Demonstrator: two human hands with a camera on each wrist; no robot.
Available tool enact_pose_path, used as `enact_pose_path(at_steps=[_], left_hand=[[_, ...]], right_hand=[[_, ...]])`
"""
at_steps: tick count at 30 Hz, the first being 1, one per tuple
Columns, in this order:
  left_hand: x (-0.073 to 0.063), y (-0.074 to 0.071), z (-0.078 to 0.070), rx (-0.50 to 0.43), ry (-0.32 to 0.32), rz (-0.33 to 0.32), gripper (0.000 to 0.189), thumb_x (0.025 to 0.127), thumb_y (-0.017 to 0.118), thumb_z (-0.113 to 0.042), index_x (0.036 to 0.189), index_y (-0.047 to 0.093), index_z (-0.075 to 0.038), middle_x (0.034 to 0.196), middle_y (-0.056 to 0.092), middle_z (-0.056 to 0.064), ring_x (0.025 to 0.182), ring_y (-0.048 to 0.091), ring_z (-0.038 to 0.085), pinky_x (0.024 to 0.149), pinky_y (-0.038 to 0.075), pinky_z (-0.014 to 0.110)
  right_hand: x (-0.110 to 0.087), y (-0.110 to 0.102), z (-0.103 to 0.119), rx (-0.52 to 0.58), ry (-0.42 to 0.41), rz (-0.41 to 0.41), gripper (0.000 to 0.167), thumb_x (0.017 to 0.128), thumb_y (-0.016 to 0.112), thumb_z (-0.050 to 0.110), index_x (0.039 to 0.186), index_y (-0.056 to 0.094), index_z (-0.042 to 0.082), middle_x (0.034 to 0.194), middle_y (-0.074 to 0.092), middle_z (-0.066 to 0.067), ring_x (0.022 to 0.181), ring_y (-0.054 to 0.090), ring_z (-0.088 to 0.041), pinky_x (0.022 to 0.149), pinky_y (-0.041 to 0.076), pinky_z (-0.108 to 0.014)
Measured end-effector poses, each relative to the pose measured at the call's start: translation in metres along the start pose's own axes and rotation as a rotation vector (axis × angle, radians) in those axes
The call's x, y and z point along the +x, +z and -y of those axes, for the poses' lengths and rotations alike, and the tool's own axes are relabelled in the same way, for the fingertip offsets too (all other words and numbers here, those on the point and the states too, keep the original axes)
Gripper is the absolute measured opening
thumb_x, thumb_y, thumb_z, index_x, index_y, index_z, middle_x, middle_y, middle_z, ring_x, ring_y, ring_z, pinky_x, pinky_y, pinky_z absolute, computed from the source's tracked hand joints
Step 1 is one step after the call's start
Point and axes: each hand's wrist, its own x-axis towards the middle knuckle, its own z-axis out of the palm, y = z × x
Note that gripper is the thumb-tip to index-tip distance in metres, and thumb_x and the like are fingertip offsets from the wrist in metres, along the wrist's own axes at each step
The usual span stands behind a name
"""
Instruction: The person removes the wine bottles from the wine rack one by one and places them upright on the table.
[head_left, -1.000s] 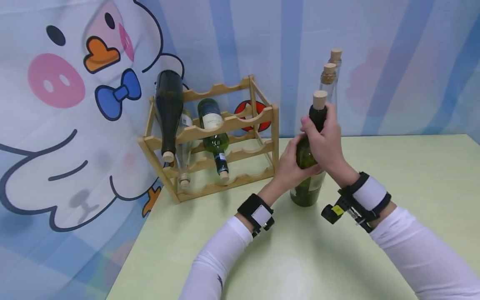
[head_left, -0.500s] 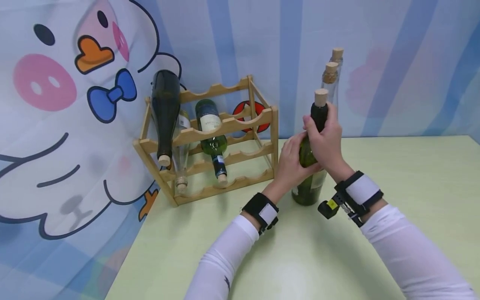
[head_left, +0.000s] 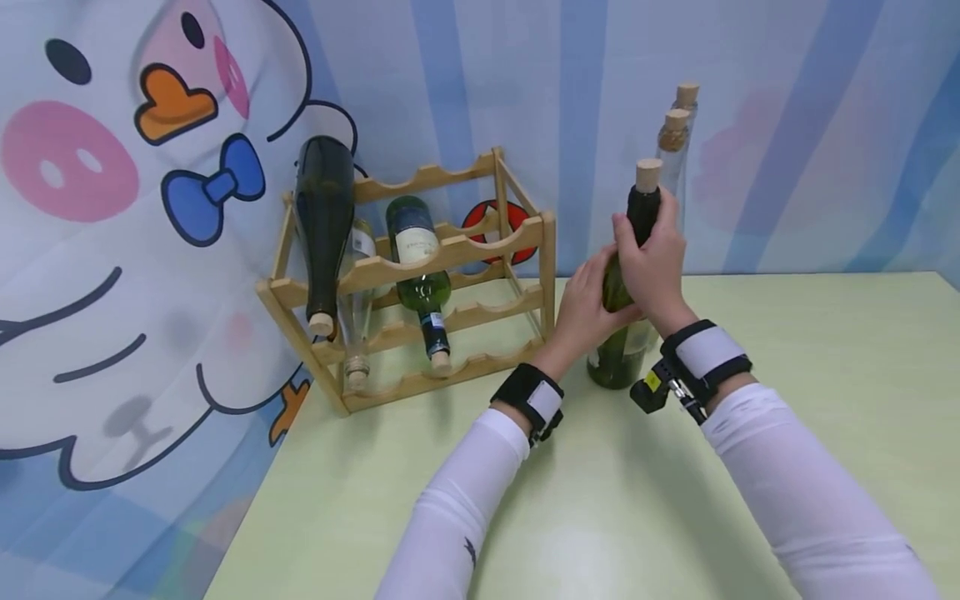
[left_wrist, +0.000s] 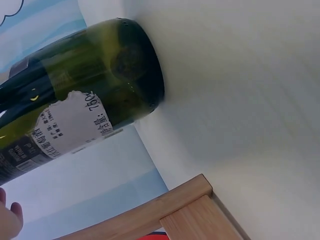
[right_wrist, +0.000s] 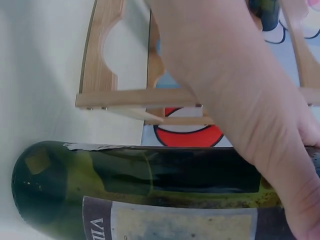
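Observation:
A green wine bottle (head_left: pixel 617 358) with a black neck and a cork stands nearly upright at the right of the table, its torn white label seen in the left wrist view. My left hand (head_left: pixel 588 312) wraps round its body from the left. Higher up, my right hand (head_left: pixel 652 258) grips the shoulder and lower neck, thumb on the near left side. Right behind it rise two clear corked bottles, the nearer glass bottle (head_left: pixel 672 150) and the farther one (head_left: pixel 687 104), their lower parts hidden.
Left of my hands stands a wooden wine rack (head_left: pixel 480 312). It holds a dark bottle (head_left: pixel 324 217), a clear bottle (head_left: pixel 356 325) and a green labelled bottle (head_left: pixel 420 250), corks toward me. A printed cloth (head_left: pixel 465 83) hangs behind the table (head_left: pixel 570 508).
Both hands and the green bottle have shifted a little up and right in the head view, away from me. The two clear bottles' corks also appear higher and farther right.

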Motion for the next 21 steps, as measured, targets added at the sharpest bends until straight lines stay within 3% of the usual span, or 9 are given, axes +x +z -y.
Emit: enact_pose_path(at_steps=[10, 14, 18, 21], left_hand=[[0.005, 0.001, 0.002, 0.001, -0.038, 0.042, 0.080, 0.076, 0.065, -0.040, 0.137, 0.020, -0.015, 0.140, 0.034, 0.002, 0.123, 0.038, 0.019, 0.103, 0.030, 0.035], [0.001, -0.008, -0.008, 0.050, -0.066, 0.056, 0.083, 0.078, 0.062, -0.040, 0.139, 0.015, -0.011, 0.144, 0.027, 0.005, 0.127, 0.033, 0.020, 0.104, 0.028, 0.036], [-0.017, -0.029, -0.036, 0.032, -0.044, -0.042, 0.078, 0.084, 0.056, -0.031, 0.140, 0.010, -0.005, 0.147, 0.017, 0.011, 0.133, 0.023, 0.021, 0.106, 0.024, 0.038], [-0.034, -0.058, -0.057, -0.061, 0.106, -0.223, 0.070, 0.083, 0.054, -0.020, 0.137, 0.014, -0.001, 0.144, 0.018, 0.017, 0.134, 0.021, 0.024, 0.107, 0.023, 0.037]], right_hand=[[0.004, 0.002, -0.007, -0.026, 0.005, -0.010, 0.049, 0.088, 0.049, 0.025, 0.131, 0.033, 0.005, 0.100, 0.056, -0.022, 0.085, 0.057, -0.032, 0.072, 0.045, -0.046], [0.006, 0.002, -0.008, -0.034, 0.009, -0.009, 0.049, 0.089, 0.048, 0.027, 0.131, 0.032, 0.007, 0.100, 0.056, -0.023, 0.085, 0.058, -0.033, 0.073, 0.046, -0.046], [0.005, 0.002, -0.009, -0.049, 0.001, -0.019, 0.048, 0.089, 0.048, 0.025, 0.130, 0.033, 0.005, 0.098, 0.057, -0.023, 0.080, 0.058, -0.032, 0.068, 0.045, -0.043], [0.005, 0.001, -0.010, -0.066, -0.012, -0.028, 0.048, 0.089, 0.048, 0.024, 0.129, 0.034, 0.002, 0.098, 0.057, -0.022, 0.078, 0.057, -0.031, 0.065, 0.043, -0.037]])
